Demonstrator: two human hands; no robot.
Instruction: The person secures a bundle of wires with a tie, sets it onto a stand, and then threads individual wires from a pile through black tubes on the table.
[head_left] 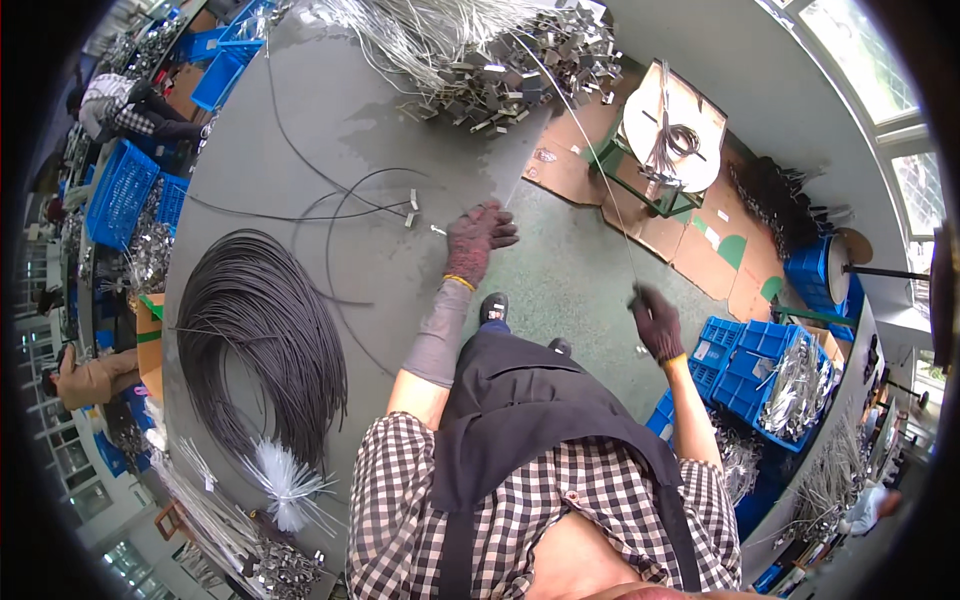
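Note:
My left hand, in a dark red knit glove, is over the right edge of the grey table. Its fingers point right, slightly apart, and no held thing shows in them. Beside it on the table are small pale metal pieces at the ends of loose black cables. My right hand, gloved too, is out over the floor at the right. Its fingers close on a thin wire, which rises up and left to a heap of wires with metal end pieces at the table's far end.
A big coil of black cable lies on the table's left, with a bundle of clear strands nearer. Flattened cardboard and a green-framed stand are at the right. Blue crates stand near my right arm. Another person is far left.

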